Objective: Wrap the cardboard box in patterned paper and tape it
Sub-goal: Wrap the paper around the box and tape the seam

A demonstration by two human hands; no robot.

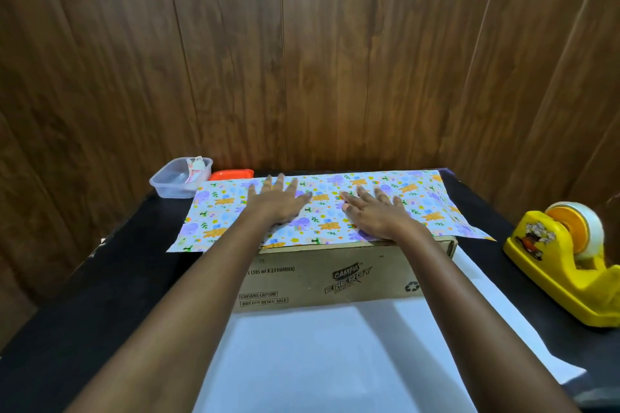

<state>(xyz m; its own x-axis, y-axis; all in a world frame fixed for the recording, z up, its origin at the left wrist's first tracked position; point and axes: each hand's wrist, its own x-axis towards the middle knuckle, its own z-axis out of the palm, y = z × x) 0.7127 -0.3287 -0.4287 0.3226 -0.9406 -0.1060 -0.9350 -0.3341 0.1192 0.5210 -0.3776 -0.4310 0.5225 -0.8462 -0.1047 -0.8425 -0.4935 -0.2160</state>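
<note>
With your left hand [280,199] and right hand [375,214] flat, fingers spread, smooth the paper [419,198] across the box [335,275] to its near edge.

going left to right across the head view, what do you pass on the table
clear plastic container → orange lid → left hand → right hand → yellow tape dispenser

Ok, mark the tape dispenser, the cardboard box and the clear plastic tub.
tape dispenser [550,273], head view, yellow side of its body.
cardboard box [335,275], head view, printed front face.
clear plastic tub [174,189], head view, front wall.
</note>
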